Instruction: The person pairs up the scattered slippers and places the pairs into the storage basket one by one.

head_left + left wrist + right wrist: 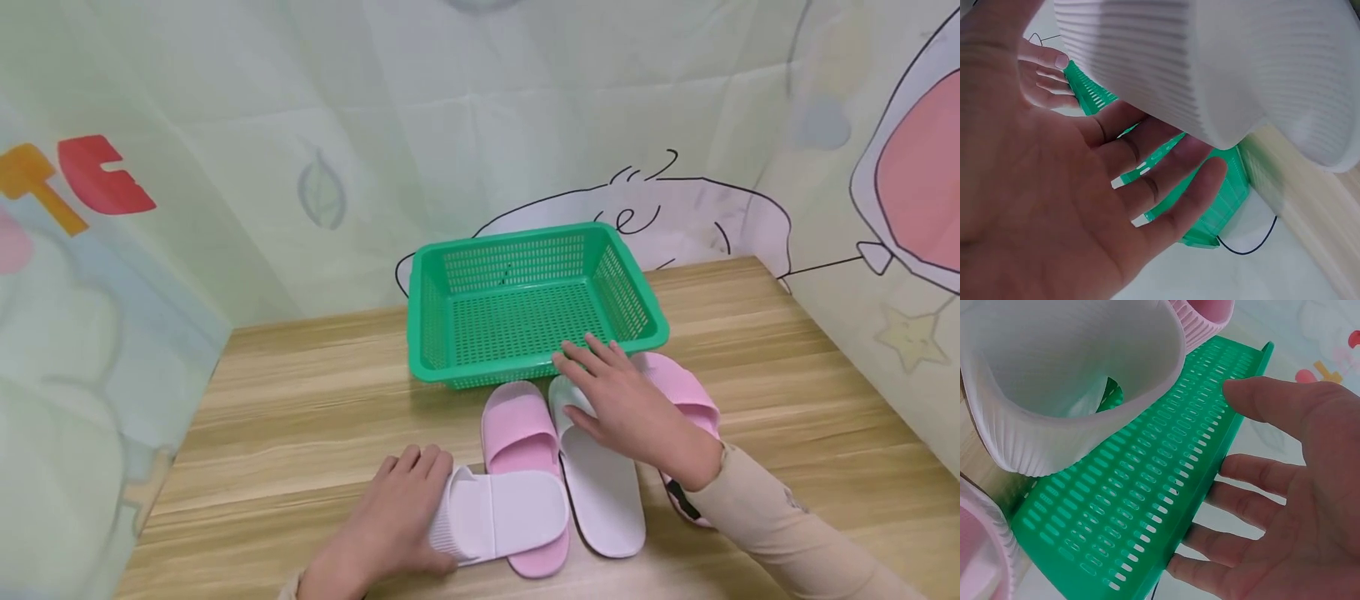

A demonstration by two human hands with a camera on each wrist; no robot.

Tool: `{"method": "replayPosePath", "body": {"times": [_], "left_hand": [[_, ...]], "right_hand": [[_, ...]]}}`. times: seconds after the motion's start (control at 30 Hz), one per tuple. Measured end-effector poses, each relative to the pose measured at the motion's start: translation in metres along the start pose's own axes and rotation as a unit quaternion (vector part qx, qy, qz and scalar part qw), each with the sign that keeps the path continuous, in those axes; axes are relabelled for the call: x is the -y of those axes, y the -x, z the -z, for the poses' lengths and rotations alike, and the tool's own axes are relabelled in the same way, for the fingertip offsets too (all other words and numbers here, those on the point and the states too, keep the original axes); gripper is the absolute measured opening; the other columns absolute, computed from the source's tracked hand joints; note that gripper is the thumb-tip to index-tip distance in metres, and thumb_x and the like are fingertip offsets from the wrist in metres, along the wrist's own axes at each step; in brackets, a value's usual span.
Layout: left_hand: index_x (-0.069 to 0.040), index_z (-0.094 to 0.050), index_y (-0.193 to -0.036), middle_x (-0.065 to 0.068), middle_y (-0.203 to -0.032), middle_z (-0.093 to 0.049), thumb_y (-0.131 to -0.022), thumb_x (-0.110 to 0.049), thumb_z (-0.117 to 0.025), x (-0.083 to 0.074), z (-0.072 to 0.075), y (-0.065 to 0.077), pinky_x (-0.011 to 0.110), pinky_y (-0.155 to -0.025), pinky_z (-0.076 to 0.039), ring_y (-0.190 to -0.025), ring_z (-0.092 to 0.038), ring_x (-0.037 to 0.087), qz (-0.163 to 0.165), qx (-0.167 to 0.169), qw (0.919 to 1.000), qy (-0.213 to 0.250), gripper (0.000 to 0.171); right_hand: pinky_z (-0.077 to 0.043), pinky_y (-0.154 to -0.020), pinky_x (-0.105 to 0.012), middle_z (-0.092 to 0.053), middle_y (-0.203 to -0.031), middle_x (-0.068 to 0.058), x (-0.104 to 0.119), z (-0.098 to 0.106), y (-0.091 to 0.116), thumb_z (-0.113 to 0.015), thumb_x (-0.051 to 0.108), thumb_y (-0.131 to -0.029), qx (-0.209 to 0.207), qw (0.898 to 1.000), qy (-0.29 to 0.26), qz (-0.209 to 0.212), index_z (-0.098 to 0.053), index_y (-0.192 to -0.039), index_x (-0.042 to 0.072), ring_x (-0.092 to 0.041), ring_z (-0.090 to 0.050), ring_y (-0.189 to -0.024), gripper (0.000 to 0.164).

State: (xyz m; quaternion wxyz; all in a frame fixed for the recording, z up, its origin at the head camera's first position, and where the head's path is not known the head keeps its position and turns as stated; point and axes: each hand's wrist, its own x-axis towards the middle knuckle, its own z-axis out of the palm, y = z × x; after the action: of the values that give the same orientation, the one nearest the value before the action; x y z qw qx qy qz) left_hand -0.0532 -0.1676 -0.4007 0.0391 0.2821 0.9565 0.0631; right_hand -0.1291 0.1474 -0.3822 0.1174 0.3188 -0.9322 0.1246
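My left hand [397, 512] spans the toe end of a white slipper [525, 512], thumb on the near side and fingers on the far side. That slipper lies crosswise over a pink slipper [517, 421]. In the left wrist view its ribbed strap [1141, 56] hides some fingertips. My right hand [626, 404] reaches with outstretched fingers over a second white slipper [603, 492], fingertips at the near rim of a green basket [487, 367]. In the right wrist view, the fingers [1241, 506] are by the basket's rim, apart from the white strap [1041, 434].
A second pink slipper [678, 383] lies at the right, partly behind my right forearm. The wood-patterned table [300, 400] ends at a printed cloth backdrop [262, 167] behind the basket and on both sides.
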Motion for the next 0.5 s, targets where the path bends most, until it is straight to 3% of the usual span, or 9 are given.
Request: {"method": "replayPosePath", "body": {"times": [0.3,0.5], "left_hand": [[-0.013,-0.057,-0.112,-0.003,-0.105,-0.058,-0.052,-0.050,-0.098,-0.001,-0.002,0.006,0.042,-0.084,-0.052,-0.096,-0.054,0.018,-0.005,-0.026,0.9995,-0.016,0.082],[-0.012,-0.058,-0.112,-0.003,-0.102,-0.059,-0.052,-0.049,-0.098,-0.002,-0.005,0.006,0.040,-0.080,-0.054,-0.094,-0.054,0.018,-0.007,-0.038,0.9992,-0.012,0.082]], "right_hand": [[-0.034,-0.121,-0.066,-0.054,-0.156,-0.020,-0.004,-0.006,0.004,-0.082,0.025,-0.094,0.006,1.000,-0.015,0.000,-0.054,-0.151,0.000,-0.048,-0.041,-0.150,0.069],[-0.019,-0.126,-0.067,-0.040,-0.167,-0.015,-0.008,-0.004,0.012,-0.082,0.025,-0.093,-0.005,0.999,-0.041,0.011,-0.049,-0.157,0.007,-0.042,-0.023,-0.160,0.074]]}}
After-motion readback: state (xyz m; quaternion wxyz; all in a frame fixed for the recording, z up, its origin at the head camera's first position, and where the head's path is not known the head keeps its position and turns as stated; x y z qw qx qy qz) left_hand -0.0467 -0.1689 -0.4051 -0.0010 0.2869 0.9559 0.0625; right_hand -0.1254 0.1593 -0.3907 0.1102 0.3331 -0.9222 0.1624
